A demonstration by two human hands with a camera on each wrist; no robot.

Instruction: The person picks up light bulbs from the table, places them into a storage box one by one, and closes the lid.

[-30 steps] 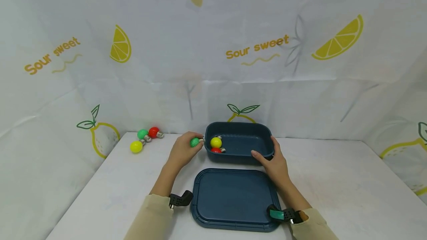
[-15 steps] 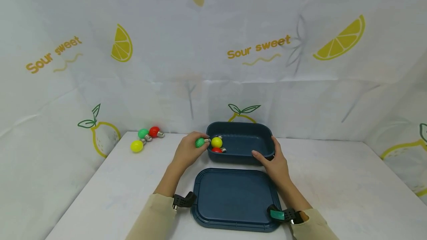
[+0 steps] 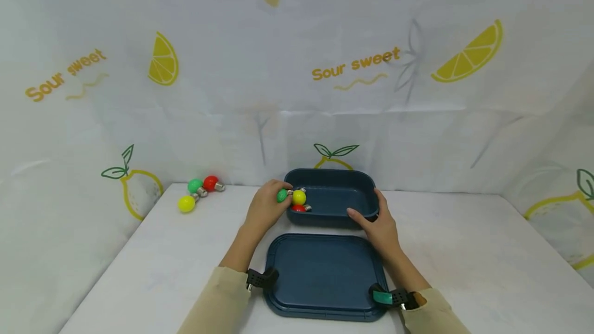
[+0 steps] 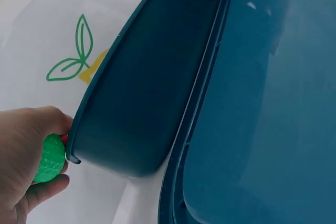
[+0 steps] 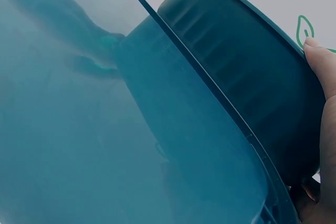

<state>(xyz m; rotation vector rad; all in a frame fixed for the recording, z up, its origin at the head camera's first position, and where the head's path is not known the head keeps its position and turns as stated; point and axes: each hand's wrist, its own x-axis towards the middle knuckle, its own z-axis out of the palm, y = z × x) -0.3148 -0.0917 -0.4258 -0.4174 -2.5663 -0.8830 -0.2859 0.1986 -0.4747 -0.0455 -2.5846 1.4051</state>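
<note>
My left hand (image 3: 265,207) pinches a green light bulb (image 3: 281,195) with its metal base pointing right, over the left rim of a dark blue box (image 3: 325,219). In the left wrist view the green bulb (image 4: 51,158) shows between thumb and fingers, right at the box's rim. Inside the box's left end lie a yellow bulb (image 3: 299,197) and a red bulb (image 3: 298,208), the red one partly hidden by the front wall. My right hand (image 3: 384,231) grips the box's right end, thumb on the front rim and fingers round the side.
A flat dark blue lid (image 3: 327,272) lies on the white table (image 3: 464,262) in front of the box. At the back left sit a yellow bulb (image 3: 186,203), a green bulb (image 3: 195,185) and a red bulb (image 3: 211,183). A printed white sheet (image 3: 241,66) stands behind.
My left hand has moved right with the green bulb, from beside the box to over its left rim. The right hand keeps its grip on the box.
</note>
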